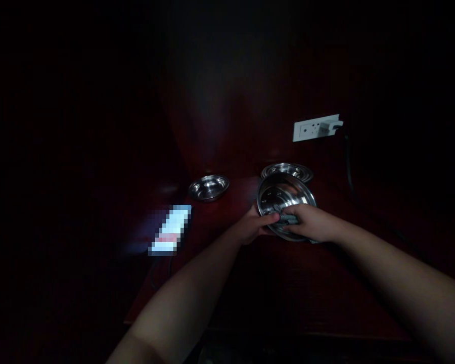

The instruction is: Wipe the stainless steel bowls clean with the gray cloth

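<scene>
In a very dark room, my left hand (255,225) grips the near rim of a shiny steel bowl (284,194), which is tilted up towards me. My right hand (311,222) is closed on a small grey cloth (287,219) and presses it against the inside of the bowl near its lower edge. Both forearms reach in from the bottom of the view over a dark red wooden table (242,263).
A second steel dish (287,170) lies just behind the held bowl. A smaller steel bowl (208,187) sits to the left. A lit phone screen (170,230) lies on the table's left. A white wall socket (316,127) with a plug and dark cable is at the right.
</scene>
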`<state>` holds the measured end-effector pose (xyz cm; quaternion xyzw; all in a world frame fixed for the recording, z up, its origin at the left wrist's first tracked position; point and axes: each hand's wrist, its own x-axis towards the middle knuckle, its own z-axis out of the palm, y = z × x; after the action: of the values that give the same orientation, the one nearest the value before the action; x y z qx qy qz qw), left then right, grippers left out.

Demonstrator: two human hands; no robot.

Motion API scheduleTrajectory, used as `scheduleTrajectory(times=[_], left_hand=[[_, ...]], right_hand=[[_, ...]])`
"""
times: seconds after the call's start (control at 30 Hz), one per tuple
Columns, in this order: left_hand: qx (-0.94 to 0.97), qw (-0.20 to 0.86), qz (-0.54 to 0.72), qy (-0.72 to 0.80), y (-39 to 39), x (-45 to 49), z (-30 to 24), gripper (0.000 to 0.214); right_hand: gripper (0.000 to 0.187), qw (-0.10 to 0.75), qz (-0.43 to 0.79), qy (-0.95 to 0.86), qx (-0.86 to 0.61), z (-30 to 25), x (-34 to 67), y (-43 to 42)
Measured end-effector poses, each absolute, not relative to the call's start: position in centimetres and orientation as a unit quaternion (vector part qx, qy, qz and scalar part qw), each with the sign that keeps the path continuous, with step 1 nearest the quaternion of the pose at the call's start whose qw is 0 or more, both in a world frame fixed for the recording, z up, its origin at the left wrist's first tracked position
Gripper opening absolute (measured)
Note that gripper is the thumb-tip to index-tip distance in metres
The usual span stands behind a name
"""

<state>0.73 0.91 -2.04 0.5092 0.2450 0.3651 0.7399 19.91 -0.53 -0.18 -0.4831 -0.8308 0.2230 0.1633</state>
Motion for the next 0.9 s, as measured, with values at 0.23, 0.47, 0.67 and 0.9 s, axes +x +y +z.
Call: scheduleTrajectory(times=[0.23, 0.47, 0.67, 0.9], left_hand=[[0.499, 0.746, 0.360, 0.256, 1.0, 0.8, -2.2, 0.071], [0.479, 0.745, 0.388, 0.255, 0.9, 1.0, -2.4, 0.073], [0.523, 0.681, 0.435, 0.271, -0.1, 1.7, -2.5, 0.087], [0.488, 0.692, 0.449, 0.286, -1.3, 2.1, -2.0, 0.086]], right_hand=[[0.021, 0.192, 0.251, -0.824, -0.471, -0.5, 19.9, -0.5], [0.021, 0.192, 0.241, -0.823, -0.477, -0.5, 19.5, -0.7], [0.009, 0.207, 0.219, -0.818, -0.489, -0.3, 19.1, -1.1], [0.011, 0.227, 0.265, -0.825, -0.444, -0.7, 18.9, -1.2]])
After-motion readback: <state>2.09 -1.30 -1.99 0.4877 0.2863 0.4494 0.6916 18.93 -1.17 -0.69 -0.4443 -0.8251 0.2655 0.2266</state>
